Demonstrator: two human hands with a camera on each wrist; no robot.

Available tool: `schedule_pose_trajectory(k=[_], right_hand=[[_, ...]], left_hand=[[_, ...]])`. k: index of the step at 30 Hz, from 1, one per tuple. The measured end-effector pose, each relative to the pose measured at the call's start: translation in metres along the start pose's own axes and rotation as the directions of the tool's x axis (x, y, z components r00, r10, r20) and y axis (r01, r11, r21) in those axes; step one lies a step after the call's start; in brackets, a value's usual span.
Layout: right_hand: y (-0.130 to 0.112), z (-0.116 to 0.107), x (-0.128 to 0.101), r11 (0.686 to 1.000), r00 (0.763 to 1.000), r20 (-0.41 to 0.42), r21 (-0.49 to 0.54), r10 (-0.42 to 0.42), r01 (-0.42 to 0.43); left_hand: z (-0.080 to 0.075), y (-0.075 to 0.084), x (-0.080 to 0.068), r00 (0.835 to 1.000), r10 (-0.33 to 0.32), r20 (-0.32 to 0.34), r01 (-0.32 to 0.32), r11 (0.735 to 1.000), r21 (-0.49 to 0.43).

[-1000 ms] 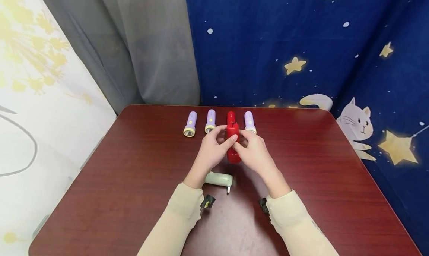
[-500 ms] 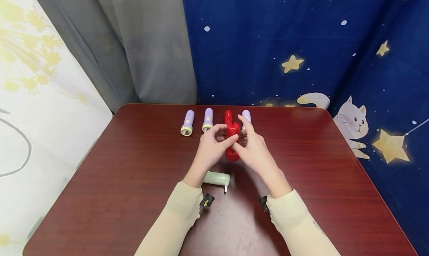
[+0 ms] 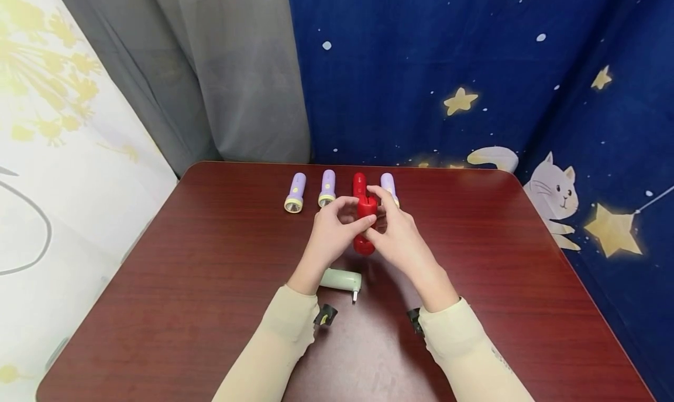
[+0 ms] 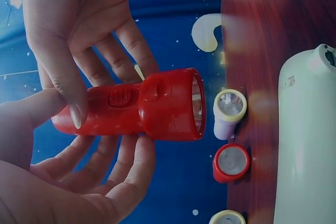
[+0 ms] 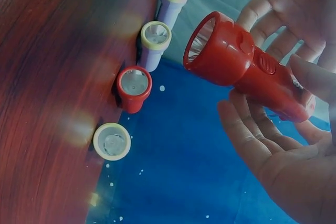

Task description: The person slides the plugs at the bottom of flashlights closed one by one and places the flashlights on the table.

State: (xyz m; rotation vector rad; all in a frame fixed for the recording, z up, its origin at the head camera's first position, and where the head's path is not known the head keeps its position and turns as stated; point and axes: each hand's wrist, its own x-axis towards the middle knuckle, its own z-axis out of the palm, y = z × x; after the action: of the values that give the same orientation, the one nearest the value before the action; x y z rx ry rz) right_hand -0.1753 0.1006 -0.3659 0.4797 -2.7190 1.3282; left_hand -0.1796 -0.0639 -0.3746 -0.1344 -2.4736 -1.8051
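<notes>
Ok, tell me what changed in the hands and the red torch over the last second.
Little changed. Both hands still hold the red torch above the table. The right hand's forefinger lifted off half a second ago and has now come back down onto the torch's far end. The left hand kept its grip. The row of torches behind and the pale green one stayed put.

No text, label, brand, number or sign could be read anywhere in the three views. The red flashlight (image 4: 136, 106) bore only a plain moulded switch, with no lettering that showed. The purple flashlights (image 3: 295, 192) lying on the surface (image 3: 210, 261) carried a small yellow dot each, not a mark that could be read. The blue curtain (image 3: 474, 68) showed stars and a cat as pictures only, with no words.
</notes>
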Motion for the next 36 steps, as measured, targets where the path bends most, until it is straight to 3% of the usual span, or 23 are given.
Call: schedule_pose_trajectory(k=[36], right_hand=[[0.0056,0.006,-0.0073,0.997,0.993,-0.101,-0.047,-0.063,0.058]], left_hand=[[0.0024,-0.0029,-0.0017,1.0,-0.015,0.0,0.015,1.0,0.006]])
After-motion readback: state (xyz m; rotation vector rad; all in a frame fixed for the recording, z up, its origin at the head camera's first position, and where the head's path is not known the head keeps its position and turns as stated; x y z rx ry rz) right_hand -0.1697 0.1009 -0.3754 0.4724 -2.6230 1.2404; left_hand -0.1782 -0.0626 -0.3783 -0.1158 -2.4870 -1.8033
